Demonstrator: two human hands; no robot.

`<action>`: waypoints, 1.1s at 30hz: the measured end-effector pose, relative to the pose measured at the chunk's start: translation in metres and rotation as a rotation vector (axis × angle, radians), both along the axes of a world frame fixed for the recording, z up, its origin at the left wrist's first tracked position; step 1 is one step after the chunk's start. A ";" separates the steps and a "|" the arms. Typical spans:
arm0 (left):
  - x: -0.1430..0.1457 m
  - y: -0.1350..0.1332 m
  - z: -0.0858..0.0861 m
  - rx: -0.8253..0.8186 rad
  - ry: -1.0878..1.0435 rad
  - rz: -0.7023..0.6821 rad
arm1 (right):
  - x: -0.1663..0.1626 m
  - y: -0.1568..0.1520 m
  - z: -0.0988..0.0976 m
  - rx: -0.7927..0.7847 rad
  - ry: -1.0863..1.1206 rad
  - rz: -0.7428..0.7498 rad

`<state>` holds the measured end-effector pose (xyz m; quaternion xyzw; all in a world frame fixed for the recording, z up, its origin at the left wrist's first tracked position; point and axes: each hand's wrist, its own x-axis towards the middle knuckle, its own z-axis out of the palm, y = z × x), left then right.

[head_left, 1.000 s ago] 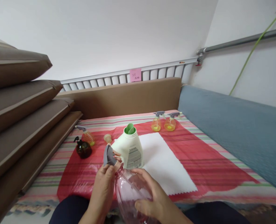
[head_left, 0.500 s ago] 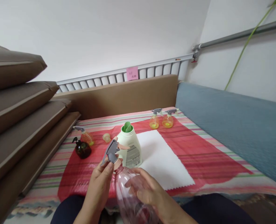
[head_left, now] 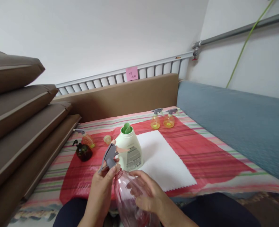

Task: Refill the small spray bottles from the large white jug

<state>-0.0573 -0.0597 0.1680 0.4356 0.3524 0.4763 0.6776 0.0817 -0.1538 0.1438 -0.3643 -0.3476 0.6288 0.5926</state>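
Note:
A clear pink spray bottle (head_left: 127, 195) is tilted in front of me, its lower end near the bottom edge of the view. My right hand (head_left: 151, 195) is wrapped round its body. With thumb and fingers, my left hand (head_left: 104, 181) grips the grey trigger spray head (head_left: 110, 156) at the collar on the bottle's neck. Whether the collar is screwed tight cannot be made out. Just behind stands a pale green detergent jug (head_left: 132, 148), upright, with a green spout in its open mouth. A small cream cap (head_left: 107, 139) lies to the jug's left.
Two small spray bottles with yellow liquid, one (head_left: 155, 121) beside the other (head_left: 169, 120), stand at the back right. A dark pump bottle (head_left: 84, 152) and an orange-tinted spray bottle (head_left: 88, 139) are at left. White sheet (head_left: 165, 164) lies on red cloth (head_left: 207, 154). Cushions (head_left: 23, 126) are stacked left.
The spray head and bottle have shifted slightly left in view. Both hands keep their hold, with the left fingers a little closer round the collar. The camera view has moved slightly.

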 end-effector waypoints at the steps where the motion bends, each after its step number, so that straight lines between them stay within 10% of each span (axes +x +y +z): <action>1: 0.000 0.001 0.000 -0.022 -0.017 -0.020 | 0.000 0.000 -0.001 0.003 -0.002 0.001; 33: -0.006 0.004 0.009 -0.047 -0.091 -0.121 | 0.000 0.004 -0.004 -0.018 0.054 0.016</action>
